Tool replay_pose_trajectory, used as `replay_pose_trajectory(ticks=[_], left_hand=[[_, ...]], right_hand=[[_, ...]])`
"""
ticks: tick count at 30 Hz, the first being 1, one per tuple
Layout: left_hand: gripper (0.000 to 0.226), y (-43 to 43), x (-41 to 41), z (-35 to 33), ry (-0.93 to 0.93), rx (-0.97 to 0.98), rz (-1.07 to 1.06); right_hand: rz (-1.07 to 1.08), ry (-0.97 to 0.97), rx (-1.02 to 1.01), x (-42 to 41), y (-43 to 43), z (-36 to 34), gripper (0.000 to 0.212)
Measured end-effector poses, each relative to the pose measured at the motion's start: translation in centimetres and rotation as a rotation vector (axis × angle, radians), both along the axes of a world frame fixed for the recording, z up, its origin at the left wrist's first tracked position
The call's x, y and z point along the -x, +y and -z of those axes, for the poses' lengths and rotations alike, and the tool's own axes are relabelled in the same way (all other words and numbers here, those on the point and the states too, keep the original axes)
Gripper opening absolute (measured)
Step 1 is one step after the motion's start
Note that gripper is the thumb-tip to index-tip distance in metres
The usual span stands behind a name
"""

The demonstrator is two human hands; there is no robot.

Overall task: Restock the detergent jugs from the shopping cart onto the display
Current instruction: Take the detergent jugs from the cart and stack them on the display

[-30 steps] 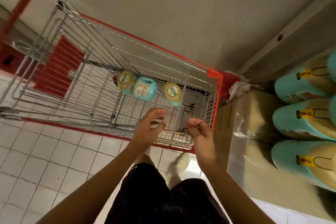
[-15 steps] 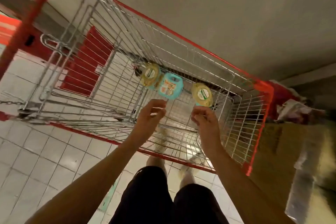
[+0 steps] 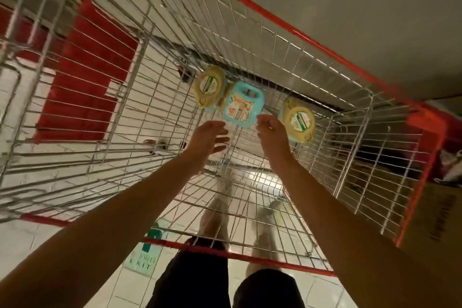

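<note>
Hovering in the cart (image 3: 295, 40), I am holding my left hand (image 3: 210, 137) spread, right hand (image 3: 271, 132) curled empty — teal jug (image 3: 241, 105) lying just ahead between them.

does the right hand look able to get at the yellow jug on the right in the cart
Probably yes. The right hand is inside the open-topped cart, close beside that yellow jug, with no wire or other jug between them; the teal jug lies on its other side.

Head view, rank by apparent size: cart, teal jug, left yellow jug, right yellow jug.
1. cart
2. teal jug, slightly
3. left yellow jug and right yellow jug: look alike, unranked
</note>
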State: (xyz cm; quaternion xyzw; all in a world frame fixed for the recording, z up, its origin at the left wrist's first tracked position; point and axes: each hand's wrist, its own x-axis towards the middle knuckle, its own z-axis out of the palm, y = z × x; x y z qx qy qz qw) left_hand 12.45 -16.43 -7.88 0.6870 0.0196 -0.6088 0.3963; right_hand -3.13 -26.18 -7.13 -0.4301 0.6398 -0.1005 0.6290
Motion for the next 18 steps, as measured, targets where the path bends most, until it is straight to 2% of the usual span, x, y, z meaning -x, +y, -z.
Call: replay_pose_trajectory(ticks=[5, 9, 14, 16, 18], left_hand=[[0.016, -2.6, -1.6, 7.4, 0.066, -0.089, -0.013], [0.011, -4.3, -2.6, 13.9, 0.084, -0.162, -0.072], [0.015, -5.8, -2.3, 21.3, 0.131, -0.237, -0.151], [0.02, -6.5, -2.1, 23.7, 0.129, -0.263, -0.196], [0.037, -7.1, -2.1, 25.8, 0.126, -0.245, -0.181]], right_hand=[[-0.055, 0.12, 0.019, -1.9, -3.1, 7.1, 0.033], [-0.069, 0.193, 0.047, -3.1, -5.7, 13.5, 0.035], [-0.167, 0.31, 0.058, -4.4, -9.0, 21.2, 0.041], [-0.181, 0.349, 0.087, -4.5, -10.0, 23.9, 0.038], [-0.156, 0.358, 0.095, -4.6, -10.8, 26.2, 0.035]])
